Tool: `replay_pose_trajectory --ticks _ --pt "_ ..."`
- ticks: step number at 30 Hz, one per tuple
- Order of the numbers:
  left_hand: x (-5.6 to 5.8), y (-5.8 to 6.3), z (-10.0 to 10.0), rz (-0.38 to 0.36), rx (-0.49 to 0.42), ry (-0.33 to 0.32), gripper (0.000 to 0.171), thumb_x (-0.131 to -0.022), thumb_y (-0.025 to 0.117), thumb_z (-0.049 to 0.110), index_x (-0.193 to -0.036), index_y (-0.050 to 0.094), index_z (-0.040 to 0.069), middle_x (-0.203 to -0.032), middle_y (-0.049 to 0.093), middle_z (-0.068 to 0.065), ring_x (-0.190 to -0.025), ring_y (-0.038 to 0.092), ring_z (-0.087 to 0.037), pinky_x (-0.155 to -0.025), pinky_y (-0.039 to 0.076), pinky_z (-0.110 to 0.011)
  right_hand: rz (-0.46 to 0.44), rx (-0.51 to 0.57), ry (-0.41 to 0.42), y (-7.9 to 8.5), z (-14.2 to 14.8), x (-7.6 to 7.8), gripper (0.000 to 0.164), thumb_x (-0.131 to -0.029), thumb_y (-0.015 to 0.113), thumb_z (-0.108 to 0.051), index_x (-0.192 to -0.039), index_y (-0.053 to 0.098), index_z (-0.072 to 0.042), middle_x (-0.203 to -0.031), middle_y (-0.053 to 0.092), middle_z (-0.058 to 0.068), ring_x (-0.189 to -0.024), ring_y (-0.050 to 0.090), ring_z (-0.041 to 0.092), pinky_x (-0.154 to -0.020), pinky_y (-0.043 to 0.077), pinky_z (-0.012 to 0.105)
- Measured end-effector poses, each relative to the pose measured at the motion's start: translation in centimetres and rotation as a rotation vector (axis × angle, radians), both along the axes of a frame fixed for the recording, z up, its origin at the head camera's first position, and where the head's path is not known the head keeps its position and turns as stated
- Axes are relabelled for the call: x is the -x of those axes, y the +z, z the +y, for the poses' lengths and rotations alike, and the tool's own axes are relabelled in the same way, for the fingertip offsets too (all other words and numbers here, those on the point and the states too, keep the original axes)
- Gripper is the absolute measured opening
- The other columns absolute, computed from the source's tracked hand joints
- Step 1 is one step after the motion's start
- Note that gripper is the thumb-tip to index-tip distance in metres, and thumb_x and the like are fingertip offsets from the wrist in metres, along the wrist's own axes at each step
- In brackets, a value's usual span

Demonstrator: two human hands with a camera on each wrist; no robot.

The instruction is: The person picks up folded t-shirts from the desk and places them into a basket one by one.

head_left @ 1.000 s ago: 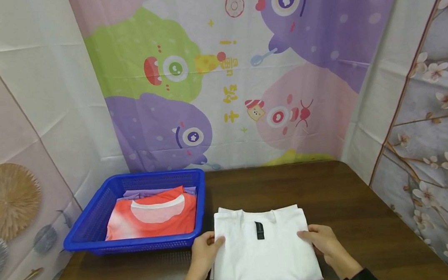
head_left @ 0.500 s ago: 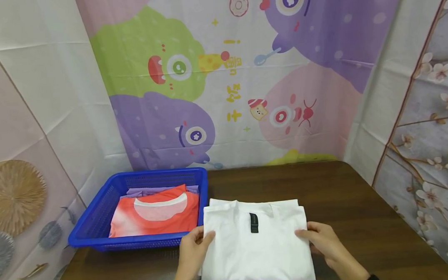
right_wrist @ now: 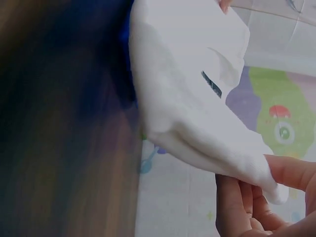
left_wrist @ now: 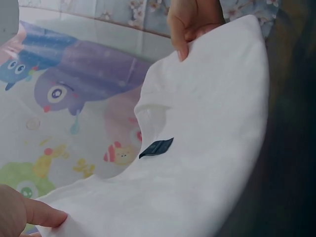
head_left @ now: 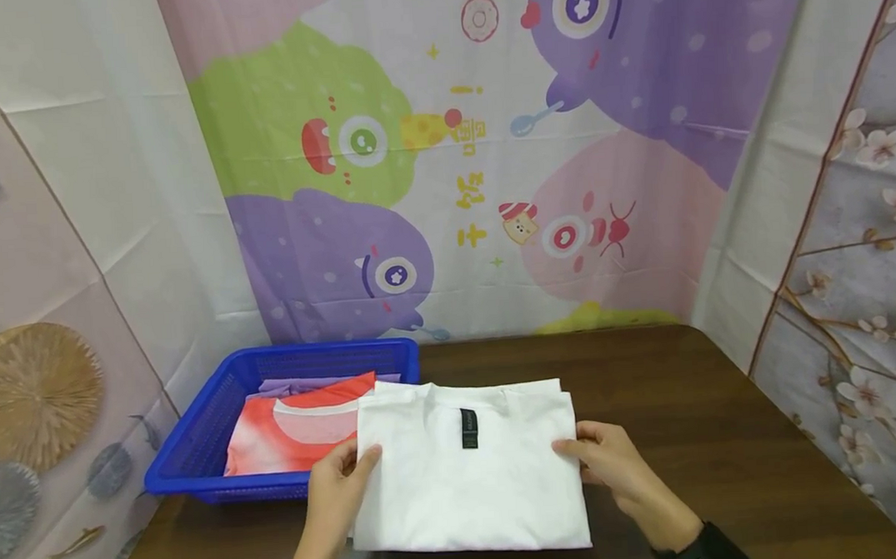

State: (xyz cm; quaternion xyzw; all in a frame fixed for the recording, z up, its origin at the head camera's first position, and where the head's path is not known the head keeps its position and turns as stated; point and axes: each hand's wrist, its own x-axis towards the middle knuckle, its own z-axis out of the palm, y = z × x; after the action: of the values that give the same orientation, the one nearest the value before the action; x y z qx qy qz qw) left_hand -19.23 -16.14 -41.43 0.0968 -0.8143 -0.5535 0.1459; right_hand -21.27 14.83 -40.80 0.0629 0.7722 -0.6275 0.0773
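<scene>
A folded white T-shirt [head_left: 468, 487] with a black neck label [head_left: 469, 429] hangs between both hands, lifted off the table. My left hand [head_left: 337, 493] pinches its left side, thumb on top and fingers beneath. On the opposite side my right hand [head_left: 614, 472] grips the edge the same way; the right wrist view shows the thumb above and curled fingers below the cloth [right_wrist: 197, 123]. The shirt's upper left corner overlaps the blue basket [head_left: 224, 488] in the head view. Inside that basket lie a folded red-and-white shirt [head_left: 275, 441] and a purple garment [head_left: 280, 387], both partly hidden.
The brown wooden table [head_left: 663, 387] extends behind and to the right of the hands. A cartoon-print curtain [head_left: 479, 295] hangs along its back edge, and printed cloths stand at the left and right sides.
Both hands have raised the white T-shirt from the table and carried it leftward, toward the basket. It now covers part of the red shirt and the basket's right side in the head view.
</scene>
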Motion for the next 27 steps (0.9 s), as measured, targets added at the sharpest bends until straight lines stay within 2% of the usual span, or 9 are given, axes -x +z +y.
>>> replay_pose_trajectory --ticks 4,13,19,27 --pt "0.1 0.4 -1.0 0.002 0.017 0.015 0.03 -0.091 0.065 0.015 -0.109 0.067 -0.009 -0.099 0.072 -0.024 -0.072 0.062 -0.007 -0.06 0.049 -0.017 0.009 0.0 -0.012 0.6 -1.2 0.3 0.029 -0.085 0.067 -0.011 -0.106 0.063 0.009 -0.072 0.064 -0.005 -0.069 0.061 0.01 -0.065 0.056 0.031" --pt "0.6 1.1 -3.2 -0.035 0.047 0.044 0.033 -0.094 0.06 0.02 -0.114 0.065 -0.006 -0.104 0.071 -0.024 -0.072 0.06 -0.007 -0.061 0.049 -0.018 0.029 -0.028 -0.027 1.8 -3.5 1.1 0.028 -0.085 0.067 -0.011 -0.106 0.065 0.008 -0.077 0.067 0.002 -0.069 0.061 0.012 -0.065 0.056 0.032" --pt "0.6 1.7 -4.9 -0.013 0.069 0.059 0.036 -0.094 0.06 0.019 -0.114 0.063 -0.01 -0.102 0.07 -0.026 -0.07 0.058 -0.005 -0.059 0.048 -0.018 0.064 -0.03 -0.018 2.4 -5.2 1.5 0.029 -0.085 0.068 -0.011 -0.107 0.065 0.008 -0.081 0.068 0.006 -0.07 0.061 0.012 -0.064 0.055 0.031" --pt "0.7 2.5 -6.8 0.017 0.124 0.103 0.034 -0.094 0.06 0.018 -0.113 0.064 -0.01 -0.107 0.069 -0.027 -0.068 0.052 0.006 -0.062 0.045 -0.013 0.091 0.007 -0.017 2.7 -7.3 2.0 0.026 -0.086 0.067 -0.009 -0.105 0.066 0.008 -0.082 0.069 0.008 -0.07 0.061 0.013 -0.064 0.055 0.033"
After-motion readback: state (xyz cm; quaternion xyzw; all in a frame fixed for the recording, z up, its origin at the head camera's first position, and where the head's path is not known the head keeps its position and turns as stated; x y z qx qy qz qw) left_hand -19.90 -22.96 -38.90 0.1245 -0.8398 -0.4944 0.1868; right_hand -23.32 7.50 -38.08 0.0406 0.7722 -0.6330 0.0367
